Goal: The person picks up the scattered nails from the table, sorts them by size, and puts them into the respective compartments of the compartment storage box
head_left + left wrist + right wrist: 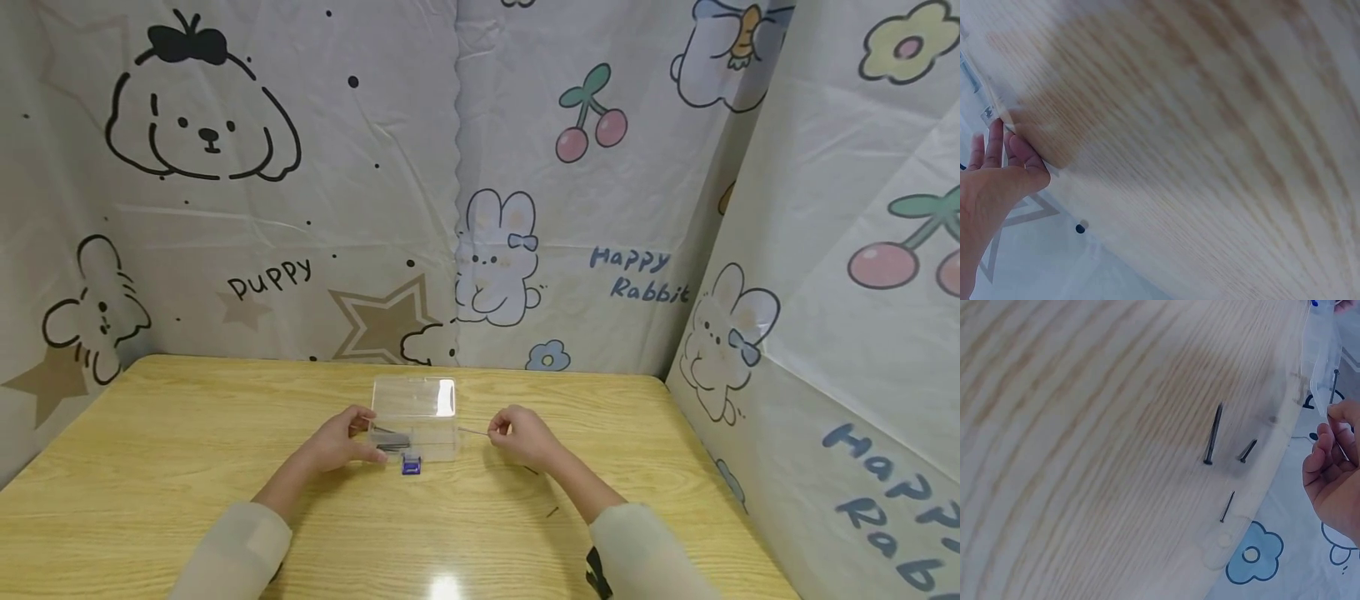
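Note:
A clear plastic box [435,442] with its lid [412,397] raised stands on the table, dark nails [393,440] lying in its left part. A blue latch [411,465] shows at its front. The left hand [337,440] grips the box's left side, thumb at the front corner; the left wrist view shows this hand [997,178] at the left edge. At the box's right side, the right hand [522,435] pinches a long thin nail [472,432] that points toward the box. In the right wrist view the hand [1338,469] holds that nail [1335,384] between thumb and fingers.
Loose nails lie on the wooden table [360,533] near the right forearm: a long one [1214,434], a short one [1248,450] and a thin one [1227,507]. A dark object [596,573] lies by the right sleeve. Printed cloth [375,208] hangs behind and at the sides.

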A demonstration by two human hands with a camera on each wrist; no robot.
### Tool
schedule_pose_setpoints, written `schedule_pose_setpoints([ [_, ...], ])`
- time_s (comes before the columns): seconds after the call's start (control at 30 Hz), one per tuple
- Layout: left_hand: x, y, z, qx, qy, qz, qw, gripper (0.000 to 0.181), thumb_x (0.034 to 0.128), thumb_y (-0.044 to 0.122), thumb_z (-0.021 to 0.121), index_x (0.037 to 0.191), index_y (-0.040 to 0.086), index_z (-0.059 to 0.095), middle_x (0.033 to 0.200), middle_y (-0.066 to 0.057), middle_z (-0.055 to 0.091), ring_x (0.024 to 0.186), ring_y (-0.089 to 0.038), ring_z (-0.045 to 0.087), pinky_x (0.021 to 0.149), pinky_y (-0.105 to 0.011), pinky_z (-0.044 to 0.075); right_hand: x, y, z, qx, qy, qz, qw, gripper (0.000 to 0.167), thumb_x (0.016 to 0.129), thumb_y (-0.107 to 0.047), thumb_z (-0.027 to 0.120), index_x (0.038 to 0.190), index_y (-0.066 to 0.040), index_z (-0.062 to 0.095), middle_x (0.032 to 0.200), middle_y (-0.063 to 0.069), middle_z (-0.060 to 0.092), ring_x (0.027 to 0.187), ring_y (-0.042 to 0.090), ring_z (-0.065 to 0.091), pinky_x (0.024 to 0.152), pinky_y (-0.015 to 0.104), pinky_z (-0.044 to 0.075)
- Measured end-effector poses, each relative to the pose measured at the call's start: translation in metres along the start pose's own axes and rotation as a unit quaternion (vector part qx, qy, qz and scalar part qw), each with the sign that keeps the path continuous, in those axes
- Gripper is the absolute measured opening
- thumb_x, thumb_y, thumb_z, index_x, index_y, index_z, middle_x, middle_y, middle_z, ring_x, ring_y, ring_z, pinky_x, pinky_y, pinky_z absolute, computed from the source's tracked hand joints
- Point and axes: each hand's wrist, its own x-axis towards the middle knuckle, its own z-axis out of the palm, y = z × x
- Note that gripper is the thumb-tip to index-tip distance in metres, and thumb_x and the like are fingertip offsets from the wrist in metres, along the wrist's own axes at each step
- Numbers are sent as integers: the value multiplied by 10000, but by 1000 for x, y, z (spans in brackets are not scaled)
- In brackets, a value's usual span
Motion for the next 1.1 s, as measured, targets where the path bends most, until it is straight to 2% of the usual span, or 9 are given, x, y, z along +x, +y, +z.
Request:
schedule_pose_setpoints([
  [0.4, 1, -2, 1, 37, -1, 24, 10000, 742, 723, 279, 805, 1302, 3, 430, 1292, -216, 490, 1202, -389, 443, 1039, -542, 353, 9, -22, 9, -38, -15, -207, 9998, 105, 878, -136, 590, 845, -74, 668, 808, 1, 555, 686, 106, 456, 611, 223, 403],
  [1.1, 0, 0, 0, 84, -8, -48, 10000, 743, 711, 264, 816, 1288, -3, 432, 1278, -221, 497, 1189, -393, 447, 1040, -544, 350, 25, -37, 26, -84, -124, -551, 9984, 97, 862, -129, 600, 840, -78, 679, 792, -11, 565, 695, 85, 463, 617, 203, 408],
])
